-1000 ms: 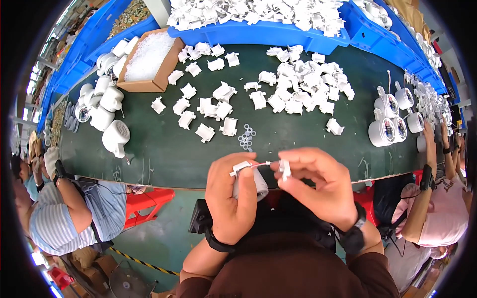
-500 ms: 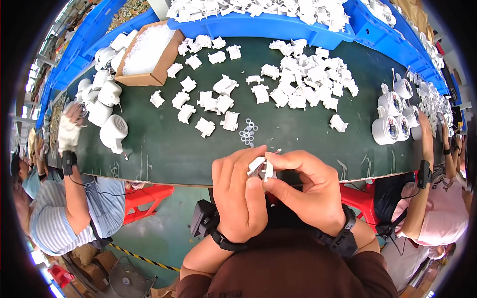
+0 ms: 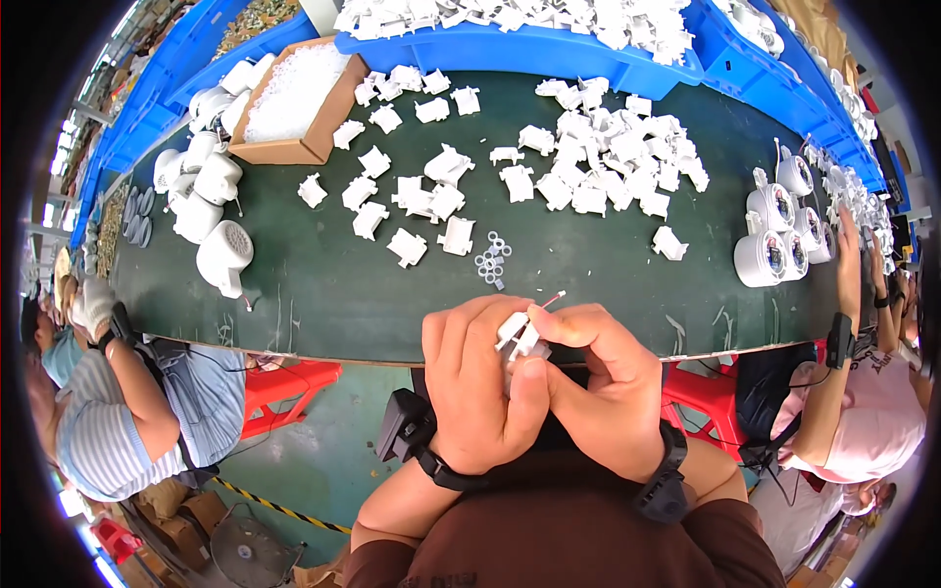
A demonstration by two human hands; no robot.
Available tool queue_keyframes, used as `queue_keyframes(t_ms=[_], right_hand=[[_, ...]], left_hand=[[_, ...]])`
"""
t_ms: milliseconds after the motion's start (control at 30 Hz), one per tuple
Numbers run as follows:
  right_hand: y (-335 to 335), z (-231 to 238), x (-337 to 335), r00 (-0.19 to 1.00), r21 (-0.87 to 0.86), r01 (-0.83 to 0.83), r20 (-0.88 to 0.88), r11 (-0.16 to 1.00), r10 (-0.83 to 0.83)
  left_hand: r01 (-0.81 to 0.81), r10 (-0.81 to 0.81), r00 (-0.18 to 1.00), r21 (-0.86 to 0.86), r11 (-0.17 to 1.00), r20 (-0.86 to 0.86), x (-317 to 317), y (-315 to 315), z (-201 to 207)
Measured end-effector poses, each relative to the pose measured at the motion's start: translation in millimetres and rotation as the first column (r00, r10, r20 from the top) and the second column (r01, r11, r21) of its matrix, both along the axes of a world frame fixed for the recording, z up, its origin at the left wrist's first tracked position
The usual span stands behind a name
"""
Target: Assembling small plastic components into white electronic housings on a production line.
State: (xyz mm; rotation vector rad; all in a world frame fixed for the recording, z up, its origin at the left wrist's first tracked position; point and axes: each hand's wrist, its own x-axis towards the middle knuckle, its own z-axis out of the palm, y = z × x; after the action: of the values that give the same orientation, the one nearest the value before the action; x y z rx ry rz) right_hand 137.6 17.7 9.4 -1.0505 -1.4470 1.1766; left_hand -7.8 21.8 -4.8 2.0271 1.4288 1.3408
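Observation:
Close to the table's front edge, my left hand (image 3: 473, 382) and my right hand (image 3: 610, 387) meet around a small white plastic part (image 3: 527, 343). Both have their fingers pinched on it, and most of its body is hidden. A thin reddish wire (image 3: 555, 297) with a small white end sticks out above the fingertips. Just beyond my hands lies a little cluster of pale rings (image 3: 490, 263). Farther off are loose white plastic brackets (image 3: 456, 235), with a denser heap of the same brackets (image 3: 627, 152) to the right.
Blue bins (image 3: 529, 61) holding white parts line the back. A cardboard box (image 3: 284, 152) of small translucent pieces stands at the back left, near white rounded housings (image 3: 225, 257). More cylindrical housings (image 3: 760, 260) stand at right. Co-workers sit on both sides, by red stools (image 3: 289, 397).
My fingers have shifted and tilted the white part, and its wire now shows more plainly. The left co-worker's gloved hand has drawn back from the housings; the right co-worker's hand has moved slightly.

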Motion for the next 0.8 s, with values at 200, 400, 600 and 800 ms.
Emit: queue_keyframes(t_ms=[200,400,600,800], right_hand=[[-5.5,-3.9,-5.7,0.988,-0.025,0.116,-0.096,0.993,-0.118],[-0.1,-7.3,-0.1,0.999,0.110,0.020,0.025,0.994,-0.023],[18.2,0.4,5.1,0.999,0.115,-0.029,0.034,0.993,0.025],[24.6,15.2,3.6,0.957,0.239,-0.091,0.289,0.967,0.019]], left_hand=[[0.021,-0.021,1.000,0.003,1.000,0.012,2.0,0.5,-1.4],[0.020,-0.021,0.999,0.020,1.000,0.050,-4.5,5.1,-5.5],[0.113,-0.104,0.948,-0.013,0.994,0.302,-14.3,5.0,-14.2],[0.149,-0.130,0.957,-0.053,0.987,0.258,-30.8,7.8,-2.6]])
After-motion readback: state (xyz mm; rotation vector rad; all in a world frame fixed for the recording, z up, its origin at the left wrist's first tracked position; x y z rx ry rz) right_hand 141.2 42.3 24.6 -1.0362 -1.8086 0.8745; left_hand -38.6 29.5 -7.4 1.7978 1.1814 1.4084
